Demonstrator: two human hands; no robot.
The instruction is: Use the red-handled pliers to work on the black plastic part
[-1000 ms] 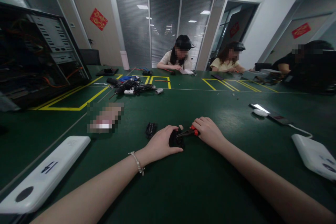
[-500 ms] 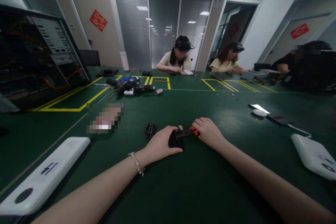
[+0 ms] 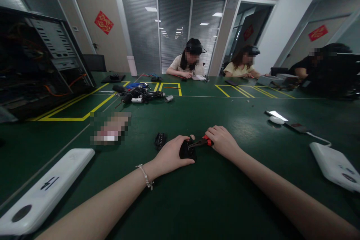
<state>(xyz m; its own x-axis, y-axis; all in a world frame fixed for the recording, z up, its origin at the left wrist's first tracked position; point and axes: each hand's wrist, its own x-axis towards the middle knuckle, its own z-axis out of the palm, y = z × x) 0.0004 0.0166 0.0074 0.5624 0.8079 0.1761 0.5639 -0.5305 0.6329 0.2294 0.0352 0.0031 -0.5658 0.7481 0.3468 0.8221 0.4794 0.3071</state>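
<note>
My left hand (image 3: 172, 152) is closed around a small black block-shaped part (image 3: 188, 152) on the green table, thumb on the near side and fingers on the far side. My right hand (image 3: 222, 139) grips the red handles of a pair of pliers (image 3: 200, 143). The dark jaws point left and reach the top of the black part; whether they pinch anything there is too small to tell. Beyond the part lies a small tan piece (image 3: 192, 137). Another black piece (image 3: 160, 140) rests left of my left hand, apart from it.
An open computer case (image 3: 53, 48) stands at the left. A pile of cables and tools (image 3: 140, 93) lies farther back. White power banks (image 3: 47, 191) flank my arms, with a blurred flat object (image 3: 114, 127) and a white oval object (image 3: 276, 120) beyond. Co-workers (image 3: 187, 63) sit across the table.
Almost the whole scene has shifted slightly left in view with a small head movement. Both hands keep their holds on the black part and the pliers.
</note>
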